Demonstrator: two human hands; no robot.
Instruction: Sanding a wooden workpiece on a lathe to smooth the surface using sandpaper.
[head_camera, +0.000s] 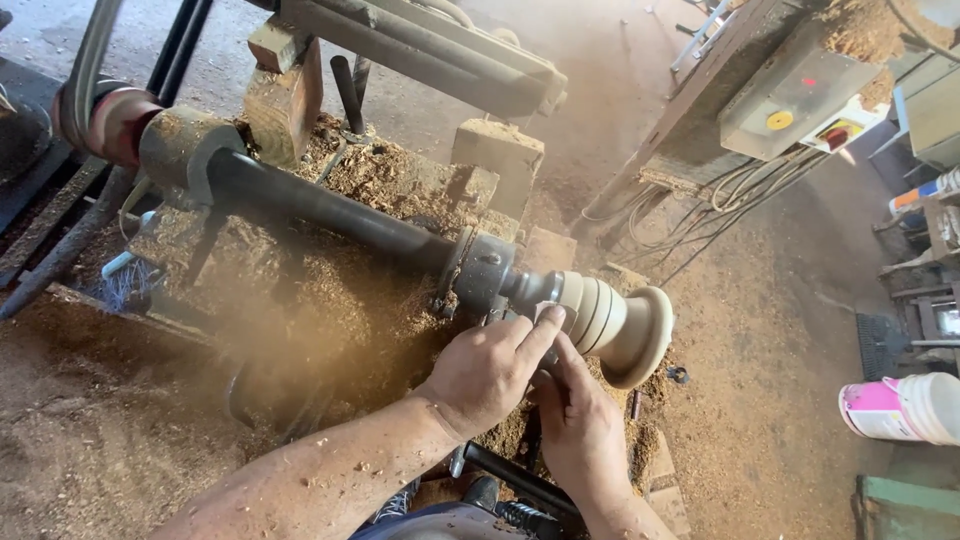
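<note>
Left hand (490, 370) and right hand (578, 425) press fingers, curled, against ridged wooden piece (610, 320) at lathe (330, 210) end; whether anything is gripped, cannot tell.

Two hands (490, 375) (580, 430), one turned wooden piece (610, 320), one pink-and-white container (905, 408).

Pink-and-white tub (905, 408) at right edge

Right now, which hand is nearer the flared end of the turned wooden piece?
Right. The right hand sits just below the flared end; the left hand is nearer the chuck end.
</note>
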